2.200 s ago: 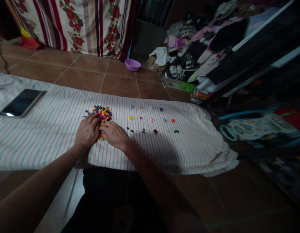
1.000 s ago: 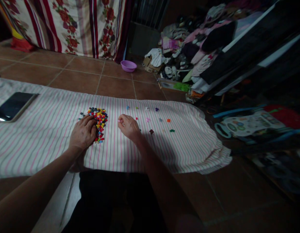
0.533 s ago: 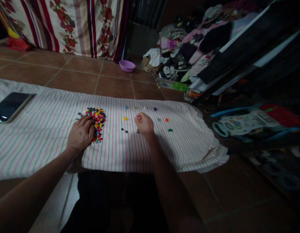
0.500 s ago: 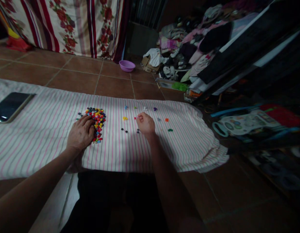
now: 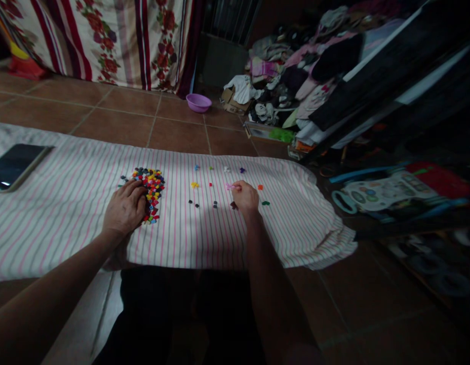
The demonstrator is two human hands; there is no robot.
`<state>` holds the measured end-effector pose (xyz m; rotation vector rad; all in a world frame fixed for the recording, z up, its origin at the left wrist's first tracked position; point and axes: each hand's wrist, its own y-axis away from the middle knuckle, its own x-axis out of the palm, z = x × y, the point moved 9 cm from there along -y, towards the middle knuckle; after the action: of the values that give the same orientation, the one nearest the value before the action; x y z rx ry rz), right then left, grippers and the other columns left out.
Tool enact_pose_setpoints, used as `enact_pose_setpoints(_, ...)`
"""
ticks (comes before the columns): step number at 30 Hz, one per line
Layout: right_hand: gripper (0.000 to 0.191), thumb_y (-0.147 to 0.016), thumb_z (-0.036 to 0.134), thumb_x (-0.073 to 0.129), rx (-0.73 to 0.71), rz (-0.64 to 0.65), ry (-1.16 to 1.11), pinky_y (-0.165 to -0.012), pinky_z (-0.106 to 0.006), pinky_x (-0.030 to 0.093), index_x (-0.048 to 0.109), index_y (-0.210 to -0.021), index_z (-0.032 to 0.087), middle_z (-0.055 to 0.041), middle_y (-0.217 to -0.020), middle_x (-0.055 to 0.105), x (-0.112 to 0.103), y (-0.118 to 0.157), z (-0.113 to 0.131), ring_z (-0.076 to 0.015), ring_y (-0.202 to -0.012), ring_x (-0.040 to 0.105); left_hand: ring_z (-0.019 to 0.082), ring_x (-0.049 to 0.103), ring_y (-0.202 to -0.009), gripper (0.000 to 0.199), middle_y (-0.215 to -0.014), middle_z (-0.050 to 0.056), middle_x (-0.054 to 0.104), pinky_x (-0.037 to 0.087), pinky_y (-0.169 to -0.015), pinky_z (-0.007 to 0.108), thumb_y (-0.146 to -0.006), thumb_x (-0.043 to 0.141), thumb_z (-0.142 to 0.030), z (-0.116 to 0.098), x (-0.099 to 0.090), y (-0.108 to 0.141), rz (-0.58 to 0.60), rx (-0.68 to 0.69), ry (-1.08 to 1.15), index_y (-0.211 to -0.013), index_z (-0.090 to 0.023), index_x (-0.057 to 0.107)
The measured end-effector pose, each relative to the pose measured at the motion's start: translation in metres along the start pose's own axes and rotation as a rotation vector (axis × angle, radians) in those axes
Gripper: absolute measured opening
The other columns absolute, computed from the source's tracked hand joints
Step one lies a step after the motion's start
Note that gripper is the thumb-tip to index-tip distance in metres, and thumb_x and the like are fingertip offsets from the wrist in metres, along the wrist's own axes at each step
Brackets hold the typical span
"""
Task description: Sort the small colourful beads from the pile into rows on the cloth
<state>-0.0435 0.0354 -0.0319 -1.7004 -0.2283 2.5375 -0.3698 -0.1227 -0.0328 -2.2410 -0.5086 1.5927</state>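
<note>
My left hand (image 5: 125, 207) lies over the left edge of a pile of small multicoloured plastic pieces (image 5: 154, 186), fingers extended and resting on it. My right hand (image 5: 245, 196) is closed in a pinch, its fingertips right at a small pink cluster (image 5: 229, 186); whatever they hold is too small to make out. Around it lie small colour groups: red (image 5: 210, 184), yellow (image 5: 194, 185), white (image 5: 226, 169), purple (image 5: 242, 170), orange (image 5: 260, 187), green (image 5: 266, 203) and dark brown (image 5: 233, 205). The right hand partly covers the area beside the pink cluster.
Everything lies on a striped cloth (image 5: 86, 187) over a low surface. A phone (image 5: 16, 165) rests at its left end. Beyond are a purple basin (image 5: 199, 103) on the tiled floor, heaped clothes (image 5: 296, 76) and a floral curtain (image 5: 106, 40).
My right hand has moved a little to the right, from beside the red group to the pink cluster, which now shows. My left hand stays on the pile.
</note>
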Motion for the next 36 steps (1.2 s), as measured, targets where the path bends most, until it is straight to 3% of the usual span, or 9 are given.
enact_pose_setpoints(9,0.035,-0.083,0.015,0.047,-0.011,0.046,-0.065,-0.077,-0.029,0.049,0.074,-0.105,0.02,-0.0057,-0.086,0.074,0.008,-0.002,-0.004,-0.0181,-0.077,0.066,0.03,0.045,-0.132,0.038,-0.127,0.016,0.06,0.037,-0.111,0.05,-0.093,0.031,-0.033,0.001,0.001,0.0,0.005,0.005,-0.009,-0.104,-0.014,0.062)
enact_pose_setpoints(14,0.038,-0.083,0.016,0.047,-0.006,0.011,-0.095,-0.081,-0.028,0.049,0.075,-0.107,0.021,-0.0058,-0.094,0.075,0.01,-0.003,-0.008,-0.0176,-0.084,0.067,0.029,0.046,-0.131,0.04,-0.127,0.016,0.06,0.037,-0.111,0.049,-0.094,0.03,-0.034,0.001,0.001,0.0,0.022,-0.001,-0.011,-0.104,-0.013,0.062)
enact_pose_setpoints(22,0.038,-0.082,0.02,0.047,-0.009,-0.066,-0.13,-0.088,-0.034,0.049,0.072,-0.11,0.014,-0.0117,-0.1,0.074,-0.007,0.0,0.001,-0.0236,-0.094,0.067,0.028,0.047,-0.131,0.04,-0.128,0.014,0.061,0.038,-0.11,0.049,-0.095,0.029,-0.033,0.003,-0.001,0.001,-0.005,-0.011,0.002,-0.105,-0.015,0.063)
enact_pose_setpoints(26,0.034,-0.082,0.023,0.049,-0.111,-0.08,-0.27,-0.083,-0.033,0.05,0.072,-0.106,0.017,-0.0077,-0.092,0.072,-0.019,0.007,0.034,-0.0201,-0.083,0.066,0.028,0.049,-0.129,0.038,-0.126,0.015,0.061,0.04,-0.109,0.05,-0.095,0.031,-0.032,0.005,0.0,0.0,-0.025,-0.014,0.021,-0.107,-0.014,0.062)
enact_pose_setpoints(29,0.028,-0.081,0.021,0.052,-0.256,-0.005,-0.389,-0.079,-0.03,0.05,0.071,-0.102,0.018,-0.0051,-0.09,0.07,-0.017,0.025,0.076,-0.0166,-0.078,0.064,0.028,0.051,-0.127,0.038,-0.122,0.015,0.063,0.041,-0.108,0.05,-0.095,0.031,-0.032,0.008,-0.001,-0.001,-0.057,-0.018,0.037,-0.107,-0.013,0.061)
enact_pose_setpoints(33,0.02,-0.082,0.016,0.055,-0.505,0.172,-0.463,-0.077,-0.026,0.049,0.069,-0.095,0.02,-0.0023,-0.087,0.066,-0.002,0.073,0.139,-0.0138,-0.078,0.062,0.026,0.052,-0.125,0.037,-0.119,0.013,0.065,0.042,-0.108,0.048,-0.096,0.032,-0.035,0.01,-0.004,-0.001,-0.101,-0.039,0.063,-0.103,-0.016,0.063)
enact_pose_setpoints(36,0.018,-0.084,0.013,0.055,-0.623,0.289,-0.419,-0.079,-0.026,0.047,0.068,-0.094,0.019,-0.0026,-0.088,0.064,0.015,0.111,0.172,-0.0136,-0.079,0.06,0.026,0.053,-0.125,0.039,-0.117,0.012,0.066,0.041,-0.109,0.048,-0.096,0.03,-0.036,0.006,-0.008,-0.001,-0.095,-0.028,0.066,-0.1,-0.017,0.064)
